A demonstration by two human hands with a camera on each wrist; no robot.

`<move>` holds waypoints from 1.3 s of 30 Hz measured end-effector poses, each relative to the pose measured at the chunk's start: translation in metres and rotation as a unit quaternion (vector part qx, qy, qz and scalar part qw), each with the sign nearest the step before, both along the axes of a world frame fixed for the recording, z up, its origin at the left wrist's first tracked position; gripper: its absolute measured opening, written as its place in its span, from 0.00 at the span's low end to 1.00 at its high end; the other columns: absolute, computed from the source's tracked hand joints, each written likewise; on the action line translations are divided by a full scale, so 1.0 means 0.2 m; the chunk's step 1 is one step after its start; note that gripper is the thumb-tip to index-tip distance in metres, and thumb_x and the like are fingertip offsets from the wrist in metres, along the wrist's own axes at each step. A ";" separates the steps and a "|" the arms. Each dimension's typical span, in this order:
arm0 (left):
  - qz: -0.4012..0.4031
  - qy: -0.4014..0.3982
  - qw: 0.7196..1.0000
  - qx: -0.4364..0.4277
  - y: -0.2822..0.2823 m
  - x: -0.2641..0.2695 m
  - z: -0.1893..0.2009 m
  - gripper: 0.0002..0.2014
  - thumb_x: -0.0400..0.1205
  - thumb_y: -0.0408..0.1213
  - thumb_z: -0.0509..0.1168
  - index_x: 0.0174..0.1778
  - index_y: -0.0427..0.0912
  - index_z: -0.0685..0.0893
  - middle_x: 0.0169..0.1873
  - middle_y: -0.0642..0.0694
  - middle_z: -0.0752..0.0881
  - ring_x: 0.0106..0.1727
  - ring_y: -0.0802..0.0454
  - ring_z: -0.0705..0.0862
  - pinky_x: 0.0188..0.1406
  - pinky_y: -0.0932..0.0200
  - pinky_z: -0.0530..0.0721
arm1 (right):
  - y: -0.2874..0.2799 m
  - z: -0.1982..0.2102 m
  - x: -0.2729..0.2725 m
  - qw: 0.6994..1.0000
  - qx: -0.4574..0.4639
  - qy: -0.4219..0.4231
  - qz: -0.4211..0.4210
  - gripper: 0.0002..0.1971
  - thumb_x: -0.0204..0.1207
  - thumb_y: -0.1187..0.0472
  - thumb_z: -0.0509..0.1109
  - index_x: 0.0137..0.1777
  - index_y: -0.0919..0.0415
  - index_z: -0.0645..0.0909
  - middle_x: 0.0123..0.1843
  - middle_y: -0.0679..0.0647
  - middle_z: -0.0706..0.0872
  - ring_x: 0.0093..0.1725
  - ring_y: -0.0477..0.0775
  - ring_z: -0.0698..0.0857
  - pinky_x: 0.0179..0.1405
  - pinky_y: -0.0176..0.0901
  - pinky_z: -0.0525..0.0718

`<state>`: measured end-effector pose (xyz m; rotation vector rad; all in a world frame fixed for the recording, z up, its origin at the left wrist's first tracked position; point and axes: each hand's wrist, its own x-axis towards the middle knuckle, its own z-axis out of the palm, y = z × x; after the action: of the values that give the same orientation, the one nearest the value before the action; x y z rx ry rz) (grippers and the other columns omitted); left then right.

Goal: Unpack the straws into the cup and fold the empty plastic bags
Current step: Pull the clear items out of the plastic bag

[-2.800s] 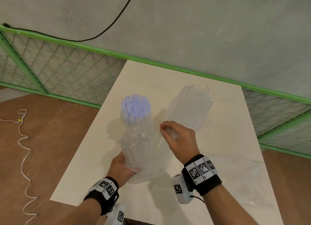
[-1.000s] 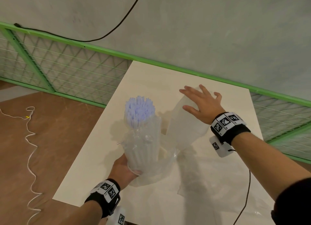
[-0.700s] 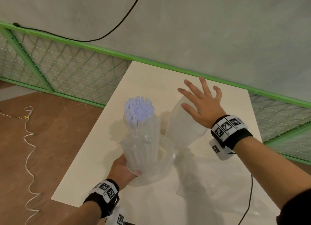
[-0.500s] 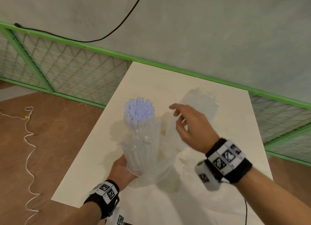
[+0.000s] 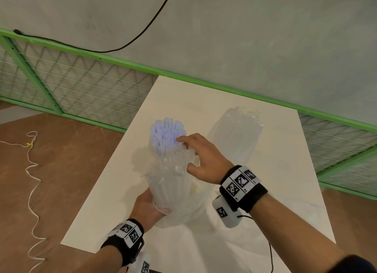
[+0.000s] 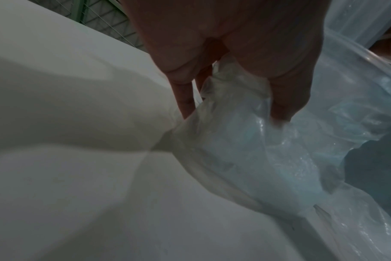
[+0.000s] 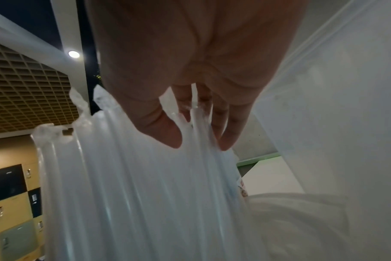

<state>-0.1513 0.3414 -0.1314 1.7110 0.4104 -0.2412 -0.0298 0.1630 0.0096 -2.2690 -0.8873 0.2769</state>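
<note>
A bundle of pale blue-tipped straws (image 5: pixel 167 136) stands upright in a clear plastic bag (image 5: pixel 173 183) that is pushed down below their tops. My left hand (image 5: pixel 152 206) grips the bag's bottom end, its fingers curled into the plastic (image 6: pixel 234 141). My right hand (image 5: pixel 195 156) is at the top of the bundle with fingers spread. Its thumb and fingertips (image 7: pixel 225 139) touch the wrapped straws (image 7: pixel 145 185) from the right. A second full bag of straws (image 5: pixel 236 134) lies on the table (image 5: pixel 114 191) at the back right. Translucent plastic bulges round the bundle's base; I cannot tell whether it is a cup.
A faint clear plastic sheet (image 5: pixel 275 227) lies on the table's front right. Green mesh fencing (image 5: pixel 81 84) runs behind and beside the table. A white cord (image 5: pixel 30 170) snakes over the brown floor on the left. The table's near edge is close to my wrists.
My right hand lifted off the bag lying at the back right and swung left to the top of the upright bundle. My left hand kept its grip.
</note>
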 end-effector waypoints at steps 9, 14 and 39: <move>-0.018 -0.003 0.999 0.041 0.02 0.00 -0.05 0.25 0.62 0.34 0.82 0.54 0.51 0.84 0.38 0.60 0.91 0.43 0.73 0.86 0.36 0.78 0.80 | -0.02 0.02 -0.02 0.998 0.057 -0.009 -0.015 0.20 0.70 0.64 0.76 0.62 0.53 0.80 0.58 0.46 0.77 0.50 0.43 0.81 0.50 0.24 0.73; -0.026 -0.003 0.999 0.033 0.04 0.00 -0.07 0.29 0.58 0.38 0.83 0.56 0.50 0.85 0.42 0.59 0.92 0.47 0.67 0.89 0.42 0.72 0.82 | -0.03 0.03 -0.04 0.997 0.073 0.018 -0.031 0.15 0.68 0.65 0.77 0.50 0.51 0.77 0.53 0.44 0.86 0.46 0.44 0.81 0.50 0.31 0.76; -0.020 -0.003 1.000 0.018 0.05 0.00 -0.08 0.32 0.51 0.46 0.81 0.53 0.55 0.83 0.46 0.51 0.91 0.51 0.52 0.89 0.58 0.46 0.87 | -0.01 -0.06 -0.09 0.988 0.120 -0.067 -0.069 0.09 0.72 0.67 0.71 0.50 0.56 0.81 0.41 0.49 0.81 0.43 0.47 0.81 0.48 0.43 0.80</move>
<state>-0.1516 0.3508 -0.1474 1.7555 0.3786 -0.2589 -0.0487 0.1603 -0.0020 -2.1292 -0.7808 -0.0429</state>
